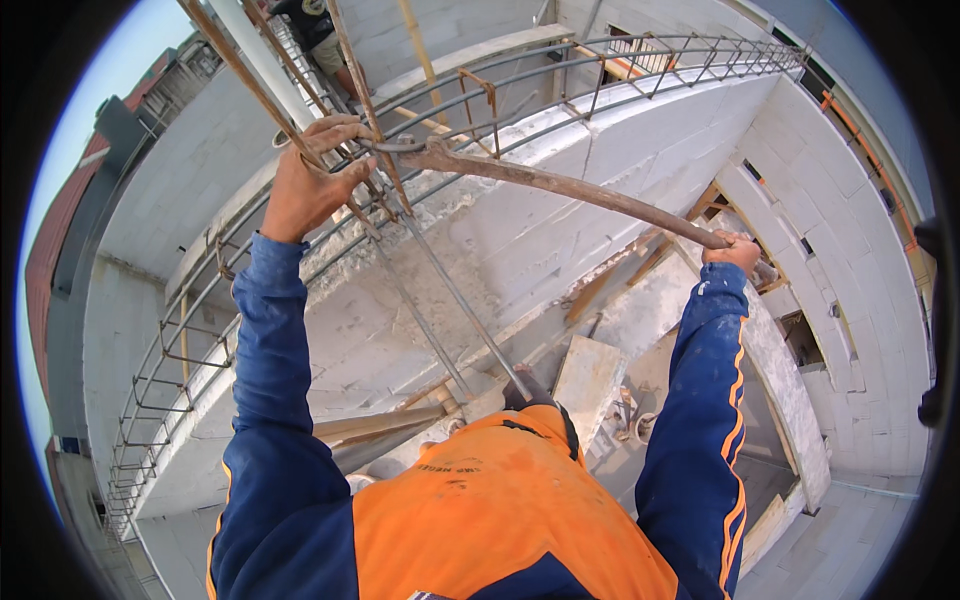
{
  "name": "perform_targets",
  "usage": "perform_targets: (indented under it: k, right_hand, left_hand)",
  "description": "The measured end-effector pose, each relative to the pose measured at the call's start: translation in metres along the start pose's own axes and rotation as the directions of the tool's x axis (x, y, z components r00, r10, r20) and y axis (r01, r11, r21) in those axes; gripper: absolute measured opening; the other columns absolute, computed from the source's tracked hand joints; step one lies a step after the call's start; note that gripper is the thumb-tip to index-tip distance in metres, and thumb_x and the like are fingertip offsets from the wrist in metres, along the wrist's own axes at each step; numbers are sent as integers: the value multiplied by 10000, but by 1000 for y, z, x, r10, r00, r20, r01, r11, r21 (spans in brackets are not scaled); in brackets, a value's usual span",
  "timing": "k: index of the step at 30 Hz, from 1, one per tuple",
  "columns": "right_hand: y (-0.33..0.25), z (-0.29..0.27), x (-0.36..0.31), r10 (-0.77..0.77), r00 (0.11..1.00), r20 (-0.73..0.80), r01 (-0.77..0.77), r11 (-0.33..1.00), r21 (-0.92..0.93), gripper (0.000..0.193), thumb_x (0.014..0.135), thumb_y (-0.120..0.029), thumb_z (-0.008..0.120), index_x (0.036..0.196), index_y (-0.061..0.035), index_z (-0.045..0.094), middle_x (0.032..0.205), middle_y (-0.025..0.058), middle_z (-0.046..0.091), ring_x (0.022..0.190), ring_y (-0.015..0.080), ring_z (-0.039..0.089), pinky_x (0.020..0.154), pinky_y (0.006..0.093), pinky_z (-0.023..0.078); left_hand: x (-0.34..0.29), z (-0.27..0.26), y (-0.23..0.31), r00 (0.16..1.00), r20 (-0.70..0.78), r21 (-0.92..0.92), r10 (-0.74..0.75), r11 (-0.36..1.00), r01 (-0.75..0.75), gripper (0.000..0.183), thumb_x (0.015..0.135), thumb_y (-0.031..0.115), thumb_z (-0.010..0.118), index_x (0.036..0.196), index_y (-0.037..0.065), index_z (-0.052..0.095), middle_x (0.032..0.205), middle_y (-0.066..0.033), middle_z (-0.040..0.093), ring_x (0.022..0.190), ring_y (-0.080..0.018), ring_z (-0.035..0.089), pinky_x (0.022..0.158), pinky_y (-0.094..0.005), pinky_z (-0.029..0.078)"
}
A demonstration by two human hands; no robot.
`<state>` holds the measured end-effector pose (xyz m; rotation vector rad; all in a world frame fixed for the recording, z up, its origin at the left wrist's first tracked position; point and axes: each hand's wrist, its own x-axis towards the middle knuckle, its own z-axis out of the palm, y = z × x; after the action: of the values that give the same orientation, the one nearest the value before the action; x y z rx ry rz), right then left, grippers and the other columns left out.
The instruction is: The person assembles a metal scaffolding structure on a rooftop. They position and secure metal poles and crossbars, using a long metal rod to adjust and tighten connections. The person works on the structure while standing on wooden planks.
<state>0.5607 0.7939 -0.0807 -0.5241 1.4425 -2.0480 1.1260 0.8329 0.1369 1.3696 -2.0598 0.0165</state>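
Note:
My right hand (733,254) is closed round the end of a long, rusty brown rebar bending bar (570,187). Its far end sits against a curved grey steel piece (398,147), close to the upright bars. At the left, my left hand (308,185) wraps its fingers around a rusty upright rebar (240,70), with the thumb pointing toward the tool's head. A second thin upright rebar (352,60) stands just beside the fingers. Below them, the rebar cage (500,130) runs along the top of a white block wall (640,130).
A white pipe (262,60) rises behind my left hand. Another person (325,50) stands at the top left. Grey rods (455,290) slant down the wall toward me. Boards (588,385) and a plank platform (790,400) lie below. Pale block walls (850,270) enclose the right side.

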Motion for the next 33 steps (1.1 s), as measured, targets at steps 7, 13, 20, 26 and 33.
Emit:
perform_targets:
  k: [7, 13, 20, 26, 33]
  right_hand:
    - [-12, 36, 3, 223, 970, -97, -183, 932, 314, 147, 845, 54, 418, 752, -59, 421, 694, -26, 373, 602, 84, 412, 567, 250, 440]
    - [-8, 31, 24, 94, 994, 59, -104, 971, 214, 136, 838, -6, 499, 709, -42, 480, 661, -11, 455, 571, 121, 478, 566, 271, 460]
    - [-7, -4, 29, -402, 823, 402, 514, 225, -828, 116, 711, -112, 730, 791, -31, 751, 778, 110, 724, 723, 227, 706, 719, 300, 543]
    - [-5, -14, 12, -456, 738, 497, 620, 168, -766, 132, 731, -133, 746, 761, -4, 733, 743, 121, 712, 684, 214, 683, 655, 329, 516]
    - [-6, -11, 12, -436, 797, 418, 508, 110, -854, 165, 714, -142, 732, 833, -37, 779, 793, 129, 742, 756, 247, 726, 748, 311, 550]
  left_hand:
    - [2, 4, 1, 998, 7, -15, -65, 998, 65, 362, 764, 121, 779, 1121, 82, 739, 1242, -110, 657, 1177, -265, 597, 1046, -403, 453]
    - [-1, 6, 0, 999, -35, 6, -40, 999, 41, 353, 747, 123, 774, 1100, 116, 750, 1249, -86, 664, 1183, -257, 597, 1060, -411, 450]
    - [0, 6, -18, 995, -23, 15, 102, 995, -101, 410, 743, 247, 831, 1126, 143, 731, 1227, -105, 673, 1179, -300, 595, 1036, -427, 468]
    - [-24, -5, -20, 969, -247, 489, 23, 866, 104, 813, 704, 718, 732, 1158, 46, 668, 1041, -225, 673, 1095, -370, 628, 895, -433, 537]
    - [-7, -14, -34, 893, 239, 377, -382, 884, 278, 1045, 569, 1003, 500, 629, -31, 642, 540, -160, 579, 561, -301, 650, 512, -394, 513]
